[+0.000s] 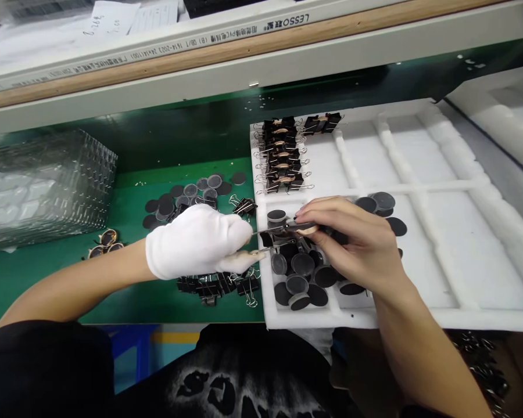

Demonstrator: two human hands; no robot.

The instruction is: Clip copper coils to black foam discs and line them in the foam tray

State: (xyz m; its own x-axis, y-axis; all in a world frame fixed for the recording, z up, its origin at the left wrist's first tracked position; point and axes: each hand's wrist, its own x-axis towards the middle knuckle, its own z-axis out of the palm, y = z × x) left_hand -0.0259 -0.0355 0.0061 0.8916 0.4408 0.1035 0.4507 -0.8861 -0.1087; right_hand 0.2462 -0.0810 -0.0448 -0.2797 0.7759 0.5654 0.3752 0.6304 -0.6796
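Observation:
My left hand point(200, 239), in a white glove, pinches the wire handles of a black binder clip point(282, 235) over the left edge of the white foam tray point(444, 249). Bare, my right hand point(353, 235) grips a round dark disc point(303, 225) with a pale gold edge beneath it. The clip's jaw end meets the disc, though my fingers partly hide how far it reaches over. Loose black and grey discs point(303, 264) lie in the tray below both hands. Loose binder clips point(218, 284) are heaped on the green table beside the tray.
Clipped round pieces point(282, 154) stand in a column in the tray's back left compartment, with another clipped piece point(322, 123) to the right. More discs point(192, 190) and several gold-rimmed round pieces point(108, 237) lie on the table. Stacked clear plastic trays point(47, 186) stand far left, beneath a shelf edge point(226, 52).

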